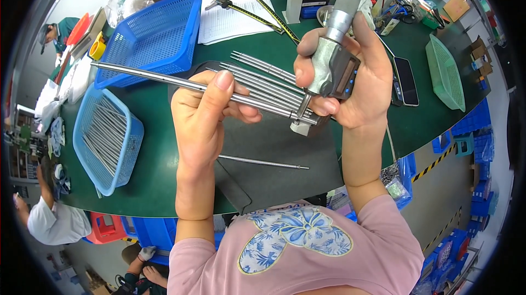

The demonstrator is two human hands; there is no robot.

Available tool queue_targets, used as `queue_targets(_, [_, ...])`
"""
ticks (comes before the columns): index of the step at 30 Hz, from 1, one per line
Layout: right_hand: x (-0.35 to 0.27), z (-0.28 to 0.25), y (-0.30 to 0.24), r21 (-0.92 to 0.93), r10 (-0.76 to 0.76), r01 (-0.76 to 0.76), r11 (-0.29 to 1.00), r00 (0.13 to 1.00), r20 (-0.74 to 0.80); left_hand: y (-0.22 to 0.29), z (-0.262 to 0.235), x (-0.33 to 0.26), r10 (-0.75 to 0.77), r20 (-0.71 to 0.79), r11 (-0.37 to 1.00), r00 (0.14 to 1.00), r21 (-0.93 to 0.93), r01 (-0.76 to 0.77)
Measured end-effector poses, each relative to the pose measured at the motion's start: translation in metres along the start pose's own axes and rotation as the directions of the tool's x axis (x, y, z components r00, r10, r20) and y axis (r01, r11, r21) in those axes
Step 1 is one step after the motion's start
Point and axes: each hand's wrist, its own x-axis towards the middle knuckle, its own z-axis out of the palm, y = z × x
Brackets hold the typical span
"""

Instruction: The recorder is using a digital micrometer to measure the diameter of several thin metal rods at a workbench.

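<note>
My left hand (205, 109) pinches a long steel rod (159, 78) between thumb and fingers, its thin tip pointing to the upper left. My right hand (364, 78) grips a digital micrometer (329, 59) with a grey thimble on top and a small display on its side. The rod's right end sits in the micrometer's jaw, by the spindle; whether both faces touch it I cannot tell. Behind my hands, several more steel rods (263, 69) lie side by side on the table. Nearer to me, a single thin rod (264, 162) rests on a dark mat (274, 185).
On the green table (159, 174) stand a blue basket (192, 26), a light-blue basket (137, 136) of rods and a green basket (445, 73). Two calipers (255, 15) lie over paper sheets at the back. A phone (406, 81) is at the right. Other people work at the left.
</note>
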Motion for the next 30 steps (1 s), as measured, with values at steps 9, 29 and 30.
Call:
queue_targets(9, [-0.0005, -0.0001, -0.0009, -0.008, 0.008, -0.008, 1.000, 1.000, -0.001, -0.0006, 0.0006, -0.0005, 0.009, 0.005, 1.000, 1.000, 0.008, -0.009])
queue_targets(29, [0.0012, -0.0032, 0.0028, 0.002, -0.003, 0.003, 1.000, 0.999, 0.053, -0.0009, -0.0024, -0.0001, 0.007, 0.049, 1.000, 0.999, -0.024, -0.006])
queue_targets(30, [0.0008, -0.0035, 0.0018, -0.018, -0.004, 0.005, 1.000, 0.998, 0.057, -0.0009, -0.0022, 0.0004, 0.012, 0.054, 1.000, 0.998, -0.025, -0.010])
